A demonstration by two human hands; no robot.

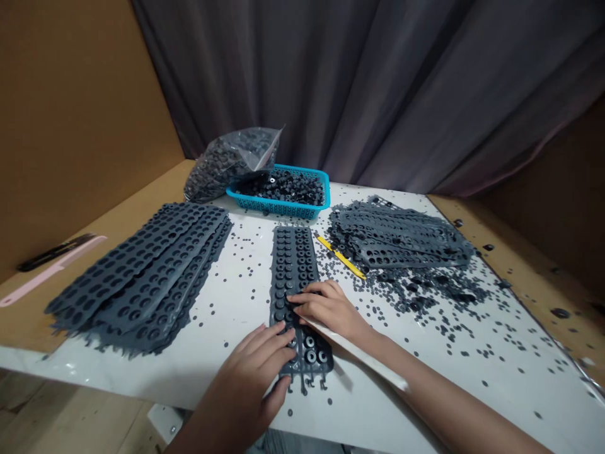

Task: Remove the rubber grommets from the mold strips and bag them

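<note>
Hands are working at a dark grey perforated rubber strip [293, 265] lying lengthwise on the white surface [236, 302], its rows of holes filled with small black rings; the step in hand appears to be pressing or working over its near end. The left hand [253, 372] is lying flat-fingered across that end, and the right hand [328, 309] is curving over the strip just beyond it, the two close together and almost touching. A long cream-coloured flat strip [359, 353] is running from under the right hand, past the rubber strip's right edge. Left of the rubber strip, a stack of matching grey sheets [137, 277] is lying fanned; to its right, a tangled heap of sheets [401, 236] and a yellow flat stick [341, 257] are lying; beyond it, a turquoise plastic basket [288, 211] is holding black rings. The hands are hiding the strip's middle rows, and whether the right hand is gripping the cream strip is hard to make out.
</note>
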